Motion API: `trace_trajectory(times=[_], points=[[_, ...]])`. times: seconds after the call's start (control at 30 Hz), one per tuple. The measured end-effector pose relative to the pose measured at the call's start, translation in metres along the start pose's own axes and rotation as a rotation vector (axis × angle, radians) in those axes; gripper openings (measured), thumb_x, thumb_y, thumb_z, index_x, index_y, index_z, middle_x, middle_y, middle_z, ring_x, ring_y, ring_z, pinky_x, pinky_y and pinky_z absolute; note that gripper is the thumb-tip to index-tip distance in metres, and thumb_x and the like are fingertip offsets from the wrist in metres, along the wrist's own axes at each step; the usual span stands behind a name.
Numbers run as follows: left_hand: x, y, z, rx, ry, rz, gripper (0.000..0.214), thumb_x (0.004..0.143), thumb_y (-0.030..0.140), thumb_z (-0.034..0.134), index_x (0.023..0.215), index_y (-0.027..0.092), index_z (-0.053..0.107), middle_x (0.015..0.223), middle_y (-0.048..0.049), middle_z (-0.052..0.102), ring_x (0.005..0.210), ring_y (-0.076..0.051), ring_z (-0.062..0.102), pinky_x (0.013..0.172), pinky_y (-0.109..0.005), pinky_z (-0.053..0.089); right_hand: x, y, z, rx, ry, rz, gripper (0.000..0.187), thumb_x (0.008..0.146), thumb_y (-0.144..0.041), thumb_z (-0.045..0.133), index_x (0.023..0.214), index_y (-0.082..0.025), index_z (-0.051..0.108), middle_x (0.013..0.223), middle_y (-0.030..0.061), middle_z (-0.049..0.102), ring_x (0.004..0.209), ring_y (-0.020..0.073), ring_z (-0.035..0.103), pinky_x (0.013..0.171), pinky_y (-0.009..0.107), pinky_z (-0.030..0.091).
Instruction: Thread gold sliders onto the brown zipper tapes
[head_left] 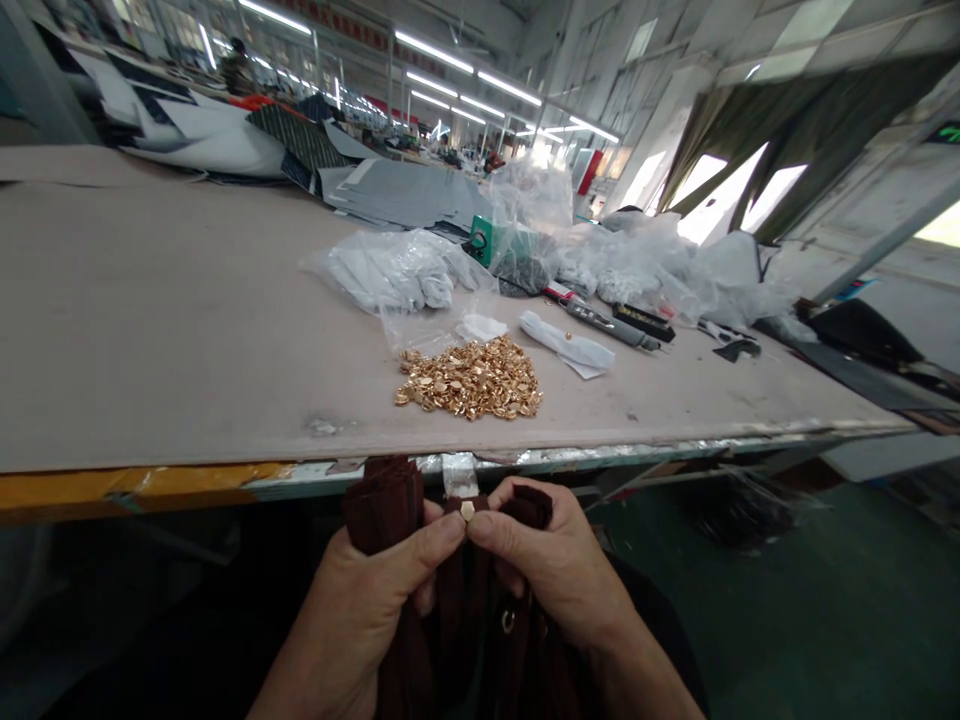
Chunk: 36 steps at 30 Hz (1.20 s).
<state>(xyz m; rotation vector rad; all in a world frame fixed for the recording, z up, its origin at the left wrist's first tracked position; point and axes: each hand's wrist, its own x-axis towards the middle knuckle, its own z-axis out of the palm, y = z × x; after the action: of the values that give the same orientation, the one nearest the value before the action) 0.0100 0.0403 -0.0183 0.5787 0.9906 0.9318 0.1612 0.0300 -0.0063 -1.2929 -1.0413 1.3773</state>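
Dark brown straps (384, 505) are bunched in my left hand (382, 580), whose fingers are wrapped round them. My right hand (551, 555) grips another part of the same brown straps. Both thumbs press toward each other at a small gold-coloured metal piece (467, 511) on a strap between them. More strap lengths hang below my hands, one with a gold ring (508, 621) in it. Just beyond my hands, a pile of small gold metal pieces (472, 380) lies on the table near its front edge.
The table (187, 330) has a worn front edge with yellow tape (135, 490). Behind the pile lie clear plastic bags (412, 270), a rolled white packet (566, 343) and a grey pen-shaped tool (611, 322). A green box (481, 240) and stacked grey sheets (409, 190) are farther back.
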Motion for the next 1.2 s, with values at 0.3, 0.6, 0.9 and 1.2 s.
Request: trace_trajectory(times=[0.3, 0.6, 0.9, 1.2], points=[[0.002, 0.000, -0.001, -0.128, -0.050, -0.063, 0.022, 0.065, 0.028, 0.083, 0.060, 0.019, 0.063, 0.043, 0.0060, 0.052, 0.042, -0.007, 0.044, 0.045, -0.018, 0.039, 0.000, 0.008, 0.001, 0.223, -0.019, 0.094, 0.033, 0.063, -0.033, 0.084, 0.061, -0.015, 0.056, 0.046, -0.0077, 0.049, 0.034, 0.0021, 0.034, 0.033, 0.015, 0.023], [0.002, -0.004, -0.004, -0.142, -0.037, -0.069, 0.022, 0.064, 0.029, 0.084, 0.063, 0.019, 0.064, 0.043, 0.0064, 0.051, 0.041, -0.007, 0.043, 0.043, -0.017, 0.038, 0.001, 0.012, 0.000, 0.243, -0.038, 0.100, 0.034, 0.063, -0.033, 0.084, 0.061, -0.015, 0.055, 0.049, -0.0070, 0.051, 0.034, 0.0018, 0.034, 0.033, 0.015, 0.026], [0.003, -0.001, 0.000, -0.020, -0.002, 0.005, 0.026, 0.062, 0.032, 0.083, 0.058, 0.018, 0.062, 0.043, 0.0064, 0.051, 0.042, -0.008, 0.045, 0.044, -0.019, 0.039, 0.001, 0.013, 0.004, 0.258, -0.035, 0.051, 0.032, 0.069, -0.033, 0.081, 0.064, -0.015, 0.055, 0.047, -0.0079, 0.049, 0.035, 0.0017, 0.035, 0.035, 0.014, 0.025], [0.002, -0.002, -0.001, -0.008, -0.002, 0.016, 0.027, 0.062, 0.033, 0.083, 0.058, 0.018, 0.061, 0.045, 0.0061, 0.051, 0.045, -0.009, 0.046, 0.046, -0.020, 0.039, -0.001, 0.016, 0.006, 0.189, -0.017, -0.023, 0.030, 0.076, -0.035, 0.077, 0.066, -0.016, 0.056, 0.045, -0.0078, 0.049, 0.036, 0.0029, 0.036, 0.036, 0.015, 0.025]])
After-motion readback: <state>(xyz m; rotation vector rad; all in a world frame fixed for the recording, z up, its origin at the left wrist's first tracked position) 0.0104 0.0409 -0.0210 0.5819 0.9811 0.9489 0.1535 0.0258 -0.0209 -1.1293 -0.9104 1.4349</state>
